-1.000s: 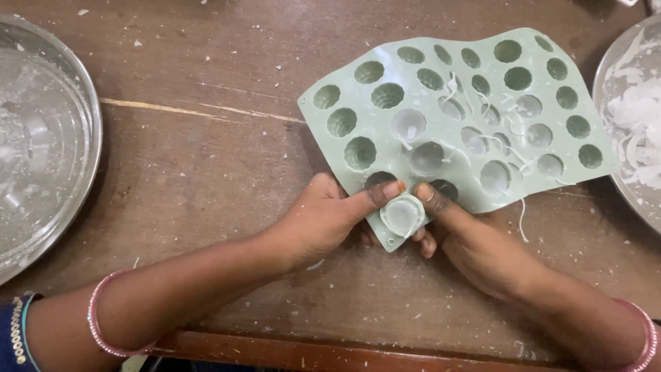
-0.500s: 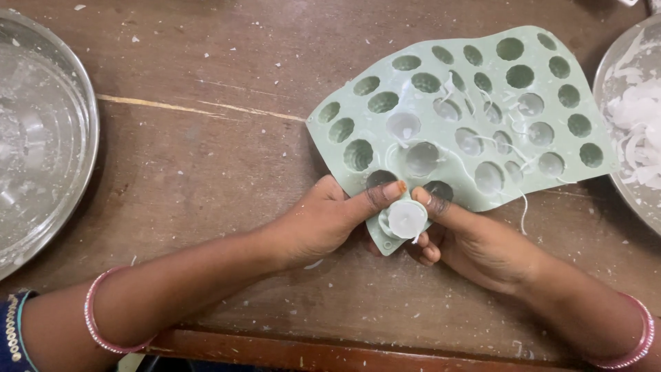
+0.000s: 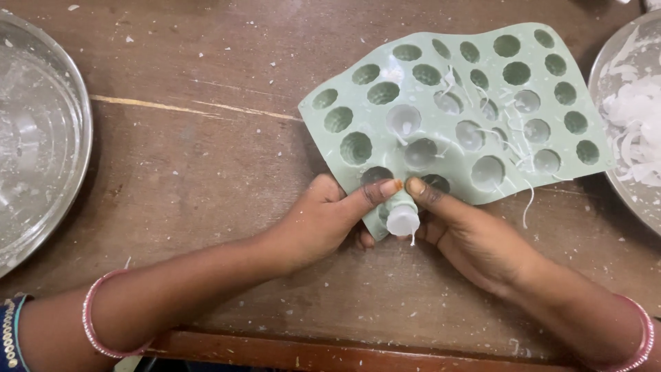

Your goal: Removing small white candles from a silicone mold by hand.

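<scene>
- Pressing from both sides, the left hand point(image 3: 323, 220) and the right hand point(image 3: 475, 238) meet at the near edge of one pale green flexible mould point(image 3: 413, 89), which lies on the brown wooden bench point(image 3: 206, 158).
- One small white wax cup point(image 3: 402, 219), round and short, stands out of the mould's near edge; a thin wick end hangs from its lower rim.
- Left grip: thumb tip against the cup's upper left, remaining fingers curled beneath the mould edge; closed on the cup.
- Right grip: thumb tip against the cup's upper right, fingers folded under the sheet; likewise closed on the cup.
- The mould is bent, its near corner lifted by the two hands, its far part resting on the bench.
- Round cavities in the sheet: roughly two dozen are visible, in slanting rows; an exact count cannot be made where the thumbs cover the edge. Several central cavities hold whitish wax, and loose white wicks point(image 3: 527, 203) trail across them and over the near edge.
- Two metal bowls flank the work: one at the left point(image 3: 65, 103), its inside filmed with white residue, and one at the right point(image 3: 609, 76), holding white wax shavings point(image 3: 637, 124).
- Two pink bangles are seen, one on the left wrist point(image 3: 93, 324) and one on the right wrist point(image 3: 640, 327).
- White crumbs speckle the bench surface.
</scene>
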